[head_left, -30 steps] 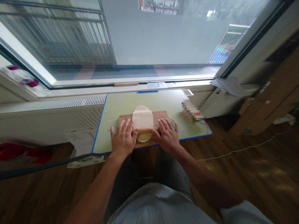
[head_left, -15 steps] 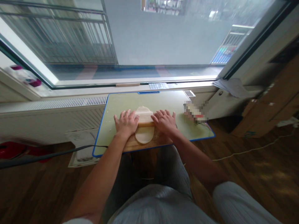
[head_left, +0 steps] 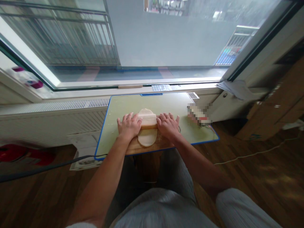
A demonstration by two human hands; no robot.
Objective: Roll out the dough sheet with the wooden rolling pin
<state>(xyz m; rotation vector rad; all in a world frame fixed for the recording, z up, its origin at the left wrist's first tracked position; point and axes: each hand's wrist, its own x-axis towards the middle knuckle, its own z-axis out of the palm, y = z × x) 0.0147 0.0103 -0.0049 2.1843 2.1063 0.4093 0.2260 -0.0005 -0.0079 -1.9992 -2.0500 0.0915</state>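
Observation:
A wooden rolling pin (head_left: 149, 127) lies crosswise over a thin oval sheet of dough (head_left: 147, 138). The dough shows on both sides of the pin, on a wooden board (head_left: 162, 143). My left hand (head_left: 129, 126) presses palm-down over the pin's left end, its fingers stretched out and spread. Over the right end rests my right hand (head_left: 168, 124), likewise flat with fingers apart. Both hands hide the pin's ends. Under the board is a pale green mat (head_left: 123, 103) with a blue edge.
A blurred-out item (head_left: 199, 114) stands on the mat's right side. A radiator (head_left: 71, 117) and a large window (head_left: 166, 44) are ahead. A dark strap (head_left: 71, 161) crosses at left, near a red object (head_left: 23, 154). Cardboard boxes (head_left: 261, 117) stand at right.
My right hand has shifted slightly to the right along the rolling pin, showing a little more of it. The dark strap at left has swung lower. The dough looks the same.

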